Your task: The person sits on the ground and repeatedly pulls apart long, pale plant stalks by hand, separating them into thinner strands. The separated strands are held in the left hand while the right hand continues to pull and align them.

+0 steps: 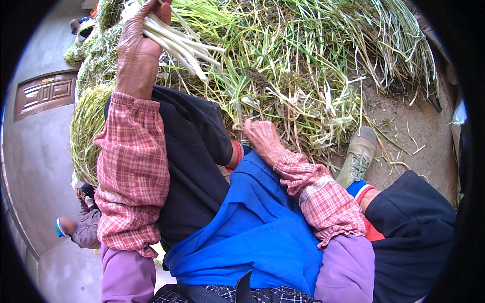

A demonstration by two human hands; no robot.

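My left hand (142, 45), raised at the upper left, is wrapped around a bunch of pale white stalks (185, 47). Their cut-looking ends point down to the right, over the heap; the bunch's other end runs out of the picture at the top. Low over the near edge of the plant heap (303, 83), my right hand (264, 138) has its fingers curled. A pale stalk end (237, 126) lies at its fingertips, and whether they grip it I cannot tell. Green leaves, dry strands and whitish peelings are tangled in the heap before me.
Bundled greens (89, 128) are stacked along the left. Two people, one at lower left (83, 231) and one at upper left (81, 26), are beside the stack. My shoe (358, 155) touches the heap's right edge, on a dirt floor (424, 128) with scattered scraps.
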